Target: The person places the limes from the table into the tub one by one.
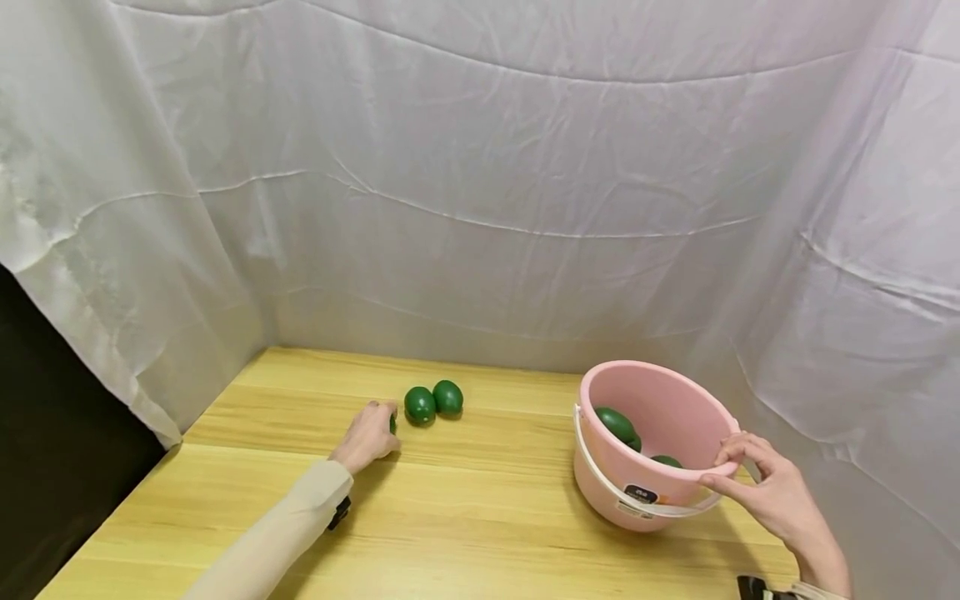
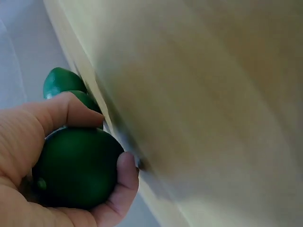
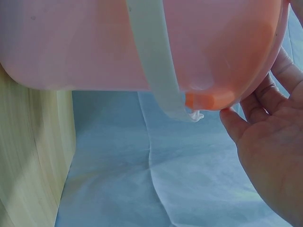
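In the left wrist view a smooth dark green lime (image 2: 78, 165) with a small nub sits in my left hand (image 1: 367, 437), thumb and fingers curled round it. Only a sliver of it shows in the head view, just above the wooden table. Two more green limes (image 1: 420, 406) (image 1: 448, 398) lie touching each other beyond the fingertips. My right hand (image 1: 772, 492) pinches the rim of a pink bucket (image 1: 611, 487), thumb outside and fingers over the edge. Inside the bucket several green limes (image 1: 617, 425) are partly hidden by its wall.
The bucket's white handle (image 1: 592, 468) hangs down along its front. Pale cloth curtains (image 1: 480, 208) close off the back and sides of the wooden table (image 1: 465, 533). A dark area (image 1: 52, 417) lies beyond the table's left edge.
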`<control>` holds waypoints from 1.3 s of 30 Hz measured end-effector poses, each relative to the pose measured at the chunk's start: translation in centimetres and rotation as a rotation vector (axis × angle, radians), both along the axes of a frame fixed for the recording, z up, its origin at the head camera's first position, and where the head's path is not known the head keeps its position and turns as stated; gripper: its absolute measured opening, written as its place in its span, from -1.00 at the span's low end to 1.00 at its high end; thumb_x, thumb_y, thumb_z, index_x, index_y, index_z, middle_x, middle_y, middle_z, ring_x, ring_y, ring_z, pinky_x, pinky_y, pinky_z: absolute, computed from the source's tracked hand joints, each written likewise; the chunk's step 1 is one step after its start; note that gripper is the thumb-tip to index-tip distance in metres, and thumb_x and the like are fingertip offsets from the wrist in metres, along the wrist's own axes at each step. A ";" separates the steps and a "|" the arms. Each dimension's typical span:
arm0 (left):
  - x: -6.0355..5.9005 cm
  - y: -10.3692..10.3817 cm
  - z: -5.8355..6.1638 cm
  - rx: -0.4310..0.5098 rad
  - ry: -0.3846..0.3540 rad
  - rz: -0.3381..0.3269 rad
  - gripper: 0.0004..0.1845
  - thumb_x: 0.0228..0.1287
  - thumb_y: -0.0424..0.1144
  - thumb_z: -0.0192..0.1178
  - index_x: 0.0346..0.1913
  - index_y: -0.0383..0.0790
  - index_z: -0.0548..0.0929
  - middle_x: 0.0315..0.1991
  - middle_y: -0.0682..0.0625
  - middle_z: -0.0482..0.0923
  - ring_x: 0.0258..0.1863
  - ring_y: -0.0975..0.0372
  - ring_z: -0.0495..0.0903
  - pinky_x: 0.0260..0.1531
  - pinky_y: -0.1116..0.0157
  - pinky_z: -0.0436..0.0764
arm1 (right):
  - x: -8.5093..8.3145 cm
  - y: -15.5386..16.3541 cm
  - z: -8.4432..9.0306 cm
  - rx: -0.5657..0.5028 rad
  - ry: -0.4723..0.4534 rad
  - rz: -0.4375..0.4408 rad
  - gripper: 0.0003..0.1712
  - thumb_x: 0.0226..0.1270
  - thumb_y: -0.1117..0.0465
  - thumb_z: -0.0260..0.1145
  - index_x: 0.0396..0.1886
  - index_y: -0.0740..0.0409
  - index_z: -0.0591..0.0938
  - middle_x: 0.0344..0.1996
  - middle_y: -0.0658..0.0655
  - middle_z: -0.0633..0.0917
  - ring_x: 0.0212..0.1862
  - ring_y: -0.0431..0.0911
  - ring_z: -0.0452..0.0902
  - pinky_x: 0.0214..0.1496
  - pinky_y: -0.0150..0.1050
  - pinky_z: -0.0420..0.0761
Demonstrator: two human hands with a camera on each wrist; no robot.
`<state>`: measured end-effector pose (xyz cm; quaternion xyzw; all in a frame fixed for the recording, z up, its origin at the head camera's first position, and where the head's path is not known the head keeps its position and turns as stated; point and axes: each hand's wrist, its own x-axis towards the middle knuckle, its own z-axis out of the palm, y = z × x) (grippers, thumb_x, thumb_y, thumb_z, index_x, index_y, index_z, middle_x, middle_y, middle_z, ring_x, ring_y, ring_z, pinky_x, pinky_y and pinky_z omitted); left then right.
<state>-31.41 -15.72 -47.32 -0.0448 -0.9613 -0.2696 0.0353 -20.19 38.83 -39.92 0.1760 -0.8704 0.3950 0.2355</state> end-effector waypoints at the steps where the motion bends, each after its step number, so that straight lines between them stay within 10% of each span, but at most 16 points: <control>1: 0.0 -0.1 0.0 0.013 -0.001 0.003 -0.48 -0.11 -0.40 0.45 0.00 -0.39 0.55 -0.23 -0.20 0.49 -0.35 0.08 0.48 -0.41 0.22 0.56 | 0.0 0.0 0.1 -0.002 0.003 0.003 -0.73 -0.04 0.47 0.53 -0.41 0.19 0.60 -0.15 -0.25 0.54 0.18 -0.41 0.32 0.21 -0.73 0.22; 19: -0.3 2.5 1.6 0.258 0.090 0.072 -0.52 -0.07 -0.27 0.45 -0.03 -0.22 0.53 -0.12 -0.19 0.59 -0.17 0.02 0.60 -0.32 0.18 0.67 | -0.1 0.0 0.1 -0.005 0.004 0.005 -0.72 -0.05 0.49 0.53 -0.42 0.19 0.61 -0.20 -0.22 0.56 0.16 -0.41 0.35 0.22 -0.73 0.21; 39: -0.6 7.4 3.3 0.487 0.121 -0.053 -0.57 -0.11 -0.28 0.47 -0.09 0.01 0.64 -0.08 -0.12 0.62 -0.22 0.04 0.59 -0.46 0.31 0.59 | 0.1 0.0 0.2 0.011 -0.026 -0.004 -0.74 -0.01 0.45 0.53 -0.40 0.19 0.60 -0.16 -0.26 0.54 0.16 -0.41 0.33 0.20 -0.74 0.21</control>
